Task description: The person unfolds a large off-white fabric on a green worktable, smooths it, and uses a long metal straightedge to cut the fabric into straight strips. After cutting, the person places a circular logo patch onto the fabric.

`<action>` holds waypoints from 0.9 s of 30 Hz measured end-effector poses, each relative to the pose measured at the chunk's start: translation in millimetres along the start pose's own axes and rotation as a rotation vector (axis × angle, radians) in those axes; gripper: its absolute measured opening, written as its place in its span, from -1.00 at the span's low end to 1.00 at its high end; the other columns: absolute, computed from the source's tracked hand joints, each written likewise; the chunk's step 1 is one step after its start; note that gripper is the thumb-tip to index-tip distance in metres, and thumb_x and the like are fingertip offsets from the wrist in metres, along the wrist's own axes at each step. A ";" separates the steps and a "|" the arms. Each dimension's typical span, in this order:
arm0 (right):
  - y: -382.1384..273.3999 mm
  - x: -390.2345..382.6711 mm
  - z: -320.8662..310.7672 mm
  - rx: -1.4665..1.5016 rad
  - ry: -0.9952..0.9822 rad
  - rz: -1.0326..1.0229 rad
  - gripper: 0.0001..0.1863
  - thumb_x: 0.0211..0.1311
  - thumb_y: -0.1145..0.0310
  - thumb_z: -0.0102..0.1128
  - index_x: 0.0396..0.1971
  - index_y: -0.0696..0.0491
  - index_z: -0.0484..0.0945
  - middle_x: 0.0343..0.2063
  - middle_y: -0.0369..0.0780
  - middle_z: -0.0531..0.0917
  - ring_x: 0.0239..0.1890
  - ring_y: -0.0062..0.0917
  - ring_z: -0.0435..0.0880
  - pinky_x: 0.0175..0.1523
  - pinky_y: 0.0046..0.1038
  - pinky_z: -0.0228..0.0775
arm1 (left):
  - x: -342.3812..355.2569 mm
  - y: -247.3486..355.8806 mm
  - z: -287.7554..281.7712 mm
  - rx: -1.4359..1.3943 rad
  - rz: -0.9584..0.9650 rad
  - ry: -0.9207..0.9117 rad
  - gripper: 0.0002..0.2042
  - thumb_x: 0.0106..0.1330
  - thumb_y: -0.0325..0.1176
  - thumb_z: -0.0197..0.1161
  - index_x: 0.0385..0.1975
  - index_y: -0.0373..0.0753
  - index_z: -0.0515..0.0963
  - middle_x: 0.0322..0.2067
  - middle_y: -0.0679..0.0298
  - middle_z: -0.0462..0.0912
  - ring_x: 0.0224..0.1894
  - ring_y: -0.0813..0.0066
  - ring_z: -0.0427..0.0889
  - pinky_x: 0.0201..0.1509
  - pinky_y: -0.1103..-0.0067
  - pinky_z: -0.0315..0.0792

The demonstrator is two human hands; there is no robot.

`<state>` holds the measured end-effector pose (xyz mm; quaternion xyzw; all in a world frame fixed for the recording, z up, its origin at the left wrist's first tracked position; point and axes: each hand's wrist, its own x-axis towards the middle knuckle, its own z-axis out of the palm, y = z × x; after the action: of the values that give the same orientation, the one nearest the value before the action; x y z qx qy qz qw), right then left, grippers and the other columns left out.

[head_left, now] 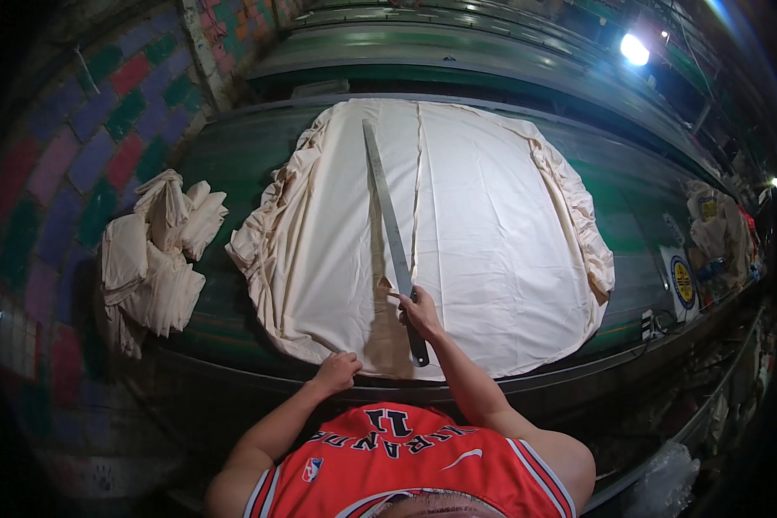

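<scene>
A wide cream cloth (492,207) with gathered, ruffled side edges lies spread over the green table. Down its middle runs a raised seam. My right hand (421,315) grips a long metal ruler (383,198) near its lower end, where a small hole shows. The ruler lies over the cloth, left of the seam, tilted with its far end leftward, and casts a shadow. At the near edge of the cloth, my left hand (337,373) is closed with curled fingers on the fabric; the fingertips are partly hidden.
Bundled cream cloths (160,259) are heaped at the table's left end. On the right lie a sheet with a round blue and yellow emblem (682,281) and more crumpled cloth (716,220). Other long tables (388,52) stand beyond, under a bright lamp (634,49). A painted brick wall (86,164) is at left.
</scene>
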<state>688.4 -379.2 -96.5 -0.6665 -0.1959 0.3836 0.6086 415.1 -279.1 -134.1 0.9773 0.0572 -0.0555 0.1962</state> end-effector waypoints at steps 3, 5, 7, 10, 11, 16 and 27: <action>-8.1 -19.3 -1.9 0.033 -0.006 -0.028 -0.76 0.36 0.36 0.23 -0.15 0.20 0.46 -0.52 -0.26 0.52 -0.64 -0.60 0.53 -0.56 -0.48 0.45 | -6.4 8.6 5.8 0.002 -0.054 0.009 -0.86 0.10 -0.40 0.27 -0.32 -0.14 0.63 -0.25 0.19 0.58 -0.09 0.14 0.60 -0.05 0.21 0.48; -12.0 -32.9 -6.8 0.006 0.006 -0.049 -0.76 0.33 0.38 0.26 -0.15 0.20 0.47 -0.54 -0.27 0.51 -0.64 -0.61 0.52 -0.57 -0.49 0.44 | -6.6 13.0 5.0 -0.041 -0.099 0.019 -0.86 0.13 -0.38 0.28 -0.30 -0.14 0.63 -0.24 0.17 0.58 -0.07 0.13 0.60 -0.03 0.21 0.49; -14.5 -43.7 -13.8 0.018 0.018 -0.055 -0.74 0.32 0.38 0.29 -0.13 0.19 0.47 -0.56 -0.29 0.50 -0.66 -0.62 0.51 -0.58 -0.49 0.43 | -3.7 18.8 0.6 -0.127 -0.182 -0.031 -0.83 0.14 -0.35 0.31 -0.27 -0.14 0.63 -0.22 0.16 0.58 -0.05 0.11 0.60 -0.01 0.22 0.49; -12.3 -60.5 -28.8 0.080 0.047 -0.054 -0.70 0.30 0.38 0.31 -0.08 0.18 0.48 -0.59 -0.30 0.50 -0.68 -0.63 0.51 -0.60 -0.49 0.42 | 7.0 34.1 -8.8 -0.171 -0.165 -0.044 -0.71 0.13 -0.27 0.38 -0.14 -0.12 0.60 -0.14 0.15 0.56 0.02 0.11 0.57 0.04 0.22 0.46; -9.8 -67.0 -34.4 0.095 0.062 -0.057 -0.70 0.30 0.37 0.31 -0.08 0.17 0.48 -0.58 -0.30 0.50 -0.68 -0.63 0.50 -0.60 -0.49 0.42 | 11.3 42.2 -10.8 -0.169 -0.144 -0.014 -0.66 0.11 -0.25 0.41 -0.10 -0.12 0.59 -0.11 0.15 0.55 0.04 0.11 0.55 0.06 0.21 0.45; 0.2 -90.2 -71.7 0.156 0.113 -0.031 -0.71 0.31 0.37 0.29 -0.06 0.17 0.51 -0.54 -0.32 0.50 -0.65 -0.63 0.50 -0.58 -0.52 0.43 | 48.5 85.0 -4.6 -0.177 -0.047 0.041 -0.50 0.06 -0.19 0.49 0.02 -0.11 0.53 -0.01 0.15 0.48 0.10 0.09 0.50 0.12 0.18 0.38; 30.8 -100.7 -169.0 0.152 0.297 -0.050 -0.82 0.31 0.37 0.29 -0.29 0.15 0.51 -0.62 -0.34 0.48 -0.69 -0.66 0.48 -0.59 -0.53 0.44 | 89.8 121.8 34.0 0.060 -0.016 0.021 -0.80 0.21 -0.38 0.32 -0.18 -0.17 0.53 -0.15 0.16 0.51 0.06 0.07 0.51 0.00 0.19 0.44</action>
<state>745.4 -569.8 -104.5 -0.6628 -0.0909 0.2791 0.6888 517.1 -395.9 -131.1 0.9828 0.0652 -0.0485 0.1659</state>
